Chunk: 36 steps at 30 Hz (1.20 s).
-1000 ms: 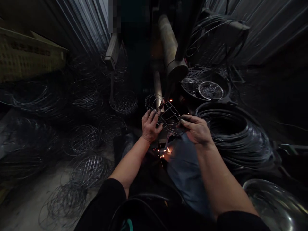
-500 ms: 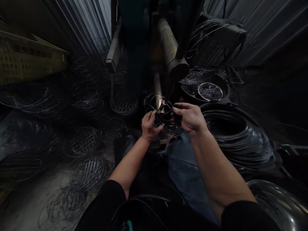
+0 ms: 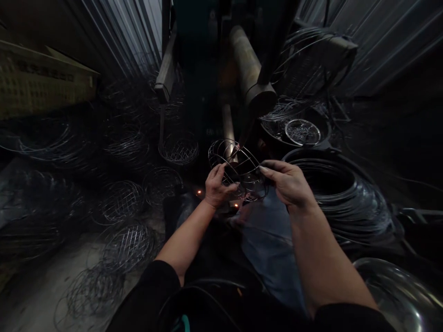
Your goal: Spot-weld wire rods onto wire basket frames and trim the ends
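I hold the wire cage (image 3: 236,167) at centre frame, my left hand (image 3: 218,186) clasped closer on its lower side, my right hand (image 3: 287,183) pinching its right rim, its long axis running upper left to lower right beneath the welder tip (image 3: 245,133).

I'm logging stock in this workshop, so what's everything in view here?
wire basket frame: 1, silver, between the hands
welding machine arm: 1, dull tan, above the frame
sparks: a few, orange, below the frame
wire baskets: several, silver, floor at left
wire coil: 1, black, right of the hands
pan of wire pieces: 1, black, upper right
crate: 1, olive, upper left
corrugated wall: 1, grey, behind
shiny bowl: 1, silver, lower right
left hand: 1, on the frame
right hand: 1, on the frame
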### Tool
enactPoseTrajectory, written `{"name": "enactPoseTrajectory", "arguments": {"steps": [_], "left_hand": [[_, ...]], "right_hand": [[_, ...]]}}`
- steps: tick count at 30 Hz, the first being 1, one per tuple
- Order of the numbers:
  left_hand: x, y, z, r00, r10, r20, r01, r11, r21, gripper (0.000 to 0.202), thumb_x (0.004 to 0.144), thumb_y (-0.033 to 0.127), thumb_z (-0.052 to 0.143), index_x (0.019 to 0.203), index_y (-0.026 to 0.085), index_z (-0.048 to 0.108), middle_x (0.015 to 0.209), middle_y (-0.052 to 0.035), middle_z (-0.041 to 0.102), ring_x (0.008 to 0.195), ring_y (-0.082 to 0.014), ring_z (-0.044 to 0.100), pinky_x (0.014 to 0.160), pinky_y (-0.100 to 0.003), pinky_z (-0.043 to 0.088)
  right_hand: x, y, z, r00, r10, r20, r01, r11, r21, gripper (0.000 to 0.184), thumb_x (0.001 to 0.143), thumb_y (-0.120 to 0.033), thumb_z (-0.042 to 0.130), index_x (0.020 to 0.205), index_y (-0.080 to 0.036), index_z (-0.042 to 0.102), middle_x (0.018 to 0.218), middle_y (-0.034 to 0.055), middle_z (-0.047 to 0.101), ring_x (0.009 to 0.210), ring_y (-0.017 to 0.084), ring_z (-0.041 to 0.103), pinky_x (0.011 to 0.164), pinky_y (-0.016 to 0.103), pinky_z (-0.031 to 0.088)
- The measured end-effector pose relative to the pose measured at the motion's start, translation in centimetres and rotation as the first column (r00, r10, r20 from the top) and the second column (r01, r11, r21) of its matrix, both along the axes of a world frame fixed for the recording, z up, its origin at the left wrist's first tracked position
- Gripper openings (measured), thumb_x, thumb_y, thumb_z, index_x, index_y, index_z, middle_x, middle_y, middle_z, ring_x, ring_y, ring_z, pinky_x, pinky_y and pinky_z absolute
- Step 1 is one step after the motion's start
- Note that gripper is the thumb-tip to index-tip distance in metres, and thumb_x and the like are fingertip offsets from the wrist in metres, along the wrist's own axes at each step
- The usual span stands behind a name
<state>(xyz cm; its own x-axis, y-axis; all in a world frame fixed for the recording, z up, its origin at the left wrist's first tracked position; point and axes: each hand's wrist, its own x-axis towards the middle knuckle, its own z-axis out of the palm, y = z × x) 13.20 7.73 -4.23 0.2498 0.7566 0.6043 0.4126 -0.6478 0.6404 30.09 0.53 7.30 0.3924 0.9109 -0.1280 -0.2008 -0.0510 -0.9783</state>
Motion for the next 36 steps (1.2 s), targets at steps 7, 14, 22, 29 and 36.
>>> {"name": "enactPoseTrajectory", "arguments": {"steps": [7, 14, 22, 29, 36], "left_hand": [[0.4, 0.8, 0.6, 0.997, 0.054, 0.059, -0.054, 0.999, -0.004, 0.07, 0.065, 0.044, 0.082, 0.122, 0.013, 0.056, 0.116, -0.0144, 0.064, 0.11, -0.0257, 0.062, 0.099, -0.039, 0.05], [0.5, 0.8, 0.2, 0.995, 0.056, 0.086, -0.055, 0.998, -0.007, 0.073, 0.065, 0.047, 0.081, 0.124, 0.013, 0.055, 0.115, -0.0143, 0.065, 0.108, -0.0259, 0.063, 0.098, -0.04, 0.051], [0.6, 0.5, -0.2, 0.984, 0.121, 0.134, -0.094, 0.977, -0.194, 0.077, 0.058, 0.048, 0.085, 0.122, 0.014, 0.059, 0.116, -0.0126, 0.065, 0.108, -0.0264, 0.062, 0.097, -0.041, 0.051], [1.1, 0.9, 0.4, 0.961, 0.152, 0.232, -0.067, 0.939, -0.338, 0.073, 0.057, 0.049, 0.084, 0.117, 0.014, 0.063, 0.105, -0.0097, 0.066, 0.099, -0.0247, 0.064, 0.09, -0.039, 0.053], [1.3, 0.7, -0.1, 0.943, 0.166, 0.289, -0.035, 0.911, -0.411, 0.068, 0.059, 0.045, 0.085, 0.116, 0.015, 0.062, 0.101, -0.008, 0.066, 0.091, -0.0209, 0.065, 0.083, -0.034, 0.055]], "right_hand": [[-1.2, 3.3, 0.2, 0.996, -0.061, 0.071, 0.058, 0.998, 0.037, 0.032, 0.051, -0.035, 0.083, 0.073, -0.016, 0.07, 0.055, -0.002, 0.058, 0.045, 0.009, 0.048, 0.039, 0.021, 0.035], [-0.9, 3.0, -0.1, 0.995, -0.04, 0.094, 0.035, 0.998, 0.056, 0.032, 0.057, -0.04, 0.083, 0.076, -0.017, 0.072, 0.058, -0.001, 0.062, 0.046, 0.008, 0.049, 0.042, 0.022, 0.038], [1.3, -0.3, -2.0, 0.999, 0.035, 0.034, -0.036, 0.999, 0.026, 0.032, 0.051, -0.038, 0.089, 0.073, -0.019, 0.075, 0.068, 0.0015, 0.069, 0.062, 0.014, 0.06, 0.06, 0.028, 0.05], [-0.2, 2.5, -0.4, 0.996, -0.046, 0.076, 0.042, 0.997, 0.059, 0.033, 0.051, -0.038, 0.086, 0.073, -0.018, 0.073, 0.064, 0.0001, 0.065, 0.057, 0.013, 0.057, 0.054, 0.027, 0.046], [-0.4, 2.9, -0.2, 0.997, -0.055, 0.055, 0.052, 0.997, 0.059, 0.035, 0.049, -0.04, 0.087, 0.072, -0.017, 0.072, 0.061, -0.0002, 0.063, 0.055, 0.011, 0.055, 0.05, 0.024, 0.042]]}}
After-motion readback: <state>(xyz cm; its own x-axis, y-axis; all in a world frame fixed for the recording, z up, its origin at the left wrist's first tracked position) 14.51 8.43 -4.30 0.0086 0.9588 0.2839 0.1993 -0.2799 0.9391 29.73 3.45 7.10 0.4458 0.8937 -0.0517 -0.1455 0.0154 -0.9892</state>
